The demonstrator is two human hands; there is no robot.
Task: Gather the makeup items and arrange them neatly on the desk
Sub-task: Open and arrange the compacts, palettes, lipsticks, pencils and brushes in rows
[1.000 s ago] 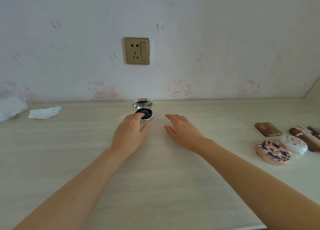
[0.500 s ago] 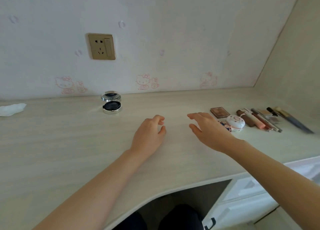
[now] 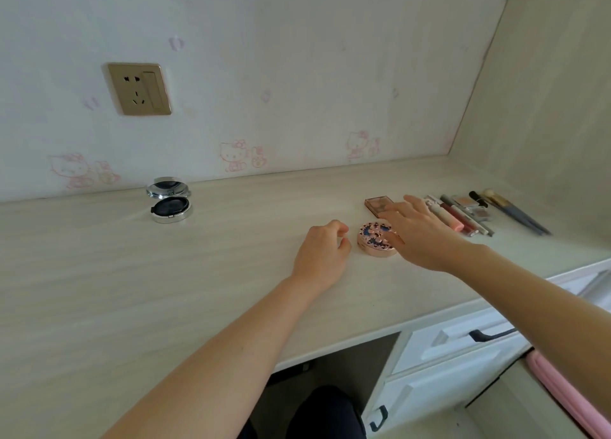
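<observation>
An open silver compact (image 3: 169, 200) with a dark cushion stands near the wall, left of centre on the pale wooden desk (image 3: 99, 273). A round pink patterned compact (image 3: 372, 240) lies to the right. My left hand (image 3: 322, 252) rests just left of it, fingers loosely curled, holding nothing. Above that compact's right side hovers my right hand (image 3: 420, 230), fingers spread, hiding whatever lies under it. A brown square palette (image 3: 377, 204) sits behind. Further right lie several tubes (image 3: 456, 217) and brushes (image 3: 515, 214) in a row.
A wall socket (image 3: 139, 89) is above the silver compact. The desk meets a side wall at the far right. White drawers with dark handles (image 3: 482, 336) sit under the desk's right part; a pink strip (image 3: 568, 395) lies low right. The curved front edge runs below my arms.
My left hand let go of the silver compact, and both hands moved right to the pink compact. The view swung right, bringing tubes and brushes into sight.
</observation>
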